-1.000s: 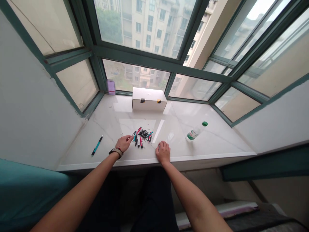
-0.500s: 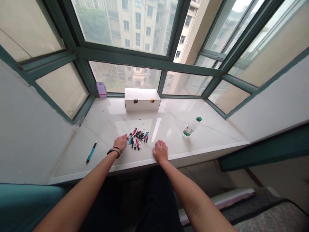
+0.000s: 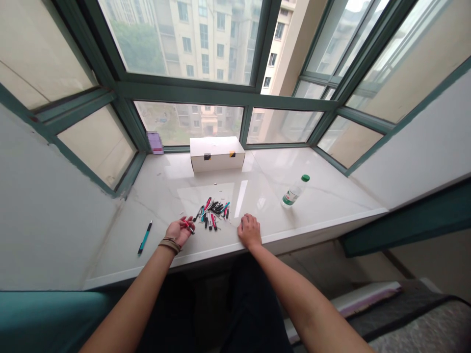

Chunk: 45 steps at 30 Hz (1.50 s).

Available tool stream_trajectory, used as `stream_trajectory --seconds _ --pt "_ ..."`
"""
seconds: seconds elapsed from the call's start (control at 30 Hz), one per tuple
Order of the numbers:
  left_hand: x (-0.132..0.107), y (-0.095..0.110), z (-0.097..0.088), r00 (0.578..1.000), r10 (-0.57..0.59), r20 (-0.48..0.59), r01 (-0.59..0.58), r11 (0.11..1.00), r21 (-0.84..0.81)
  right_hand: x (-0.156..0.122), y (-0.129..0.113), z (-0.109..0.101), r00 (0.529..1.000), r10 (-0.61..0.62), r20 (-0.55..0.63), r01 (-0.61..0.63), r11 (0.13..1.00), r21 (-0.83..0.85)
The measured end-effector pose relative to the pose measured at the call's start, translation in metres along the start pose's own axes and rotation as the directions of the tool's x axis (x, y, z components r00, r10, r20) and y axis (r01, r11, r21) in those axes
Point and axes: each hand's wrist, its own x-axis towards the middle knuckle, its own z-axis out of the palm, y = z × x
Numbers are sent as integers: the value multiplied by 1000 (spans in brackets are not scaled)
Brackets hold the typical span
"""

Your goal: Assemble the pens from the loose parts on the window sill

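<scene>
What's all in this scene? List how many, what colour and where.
Windowsill: one, white, across the middle
Window frames: several, green, around sill
Building: at least one, pale, outside
Box: one, white, back of sill
Blurred item: one, purple, back left corner
Bottle: one, clear with green cap, right
Pen: one, teal and black, left
Pen pieces: many, mixed colours, heaped near centre
Held piece: one, red and black, beside heap
Left hand: one, holding that piece
Right hand: one, on sill

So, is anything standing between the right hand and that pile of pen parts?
Nothing visible stands between the right hand and the pile of pen parts; the plastic bottle is off to the right, the white box behind the pile.
</scene>
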Motion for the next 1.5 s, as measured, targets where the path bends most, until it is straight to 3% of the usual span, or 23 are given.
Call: stream_trajectory --seconds 0.23,0.4,0.53,0.67,0.8,0.9,1.0,1.13,1.27,1.33,1.5 --pt "-13 -27 12 983 -59 176 7 960 280 0 0 0 1000 -3 -11 3 1000 3" --pt "-12 -25 17 980 -145 140 81 918 389 0 0 -1 1000 0 1 0 1000 -9" --pt "1 -12 21 992 -100 81 64 928 367 1 0 0 1000 0 3 0 1000 -9" --pt "8 0 19 994 -54 90 14 920 393 1 0 0 1000 -3 8 3 1000 -6" --pt "11 7 11 993 97 70 -118 882 456 1 1 0 1000 -3 4 3 1000 -6" --pt "14 4 3 963 266 36 -229 742 630 0 2 0 1000 -3 8 3 1000 -6" --pt "19 -1 -4 925 377 56 -259 514 818 0 2 1 1000 3 9 -3 1000 -3" --pt "25 -2 -10 846 499 189 -323 197 926 0 2 2 1000 -2 12 3 1000 -3" --pt "30 4 -8 781 512 357 -379 -67 923 0 2 2 1000 0 11 0 1000 -3" --pt "33 7 -3 773 503 386 -382 -117 917 1 2 1 1000 3 8 -3 1000 0" --pt "40 10 18 785 535 310 -350 -29 936 1 1 0 1000 4 -2 -4 1000 9"
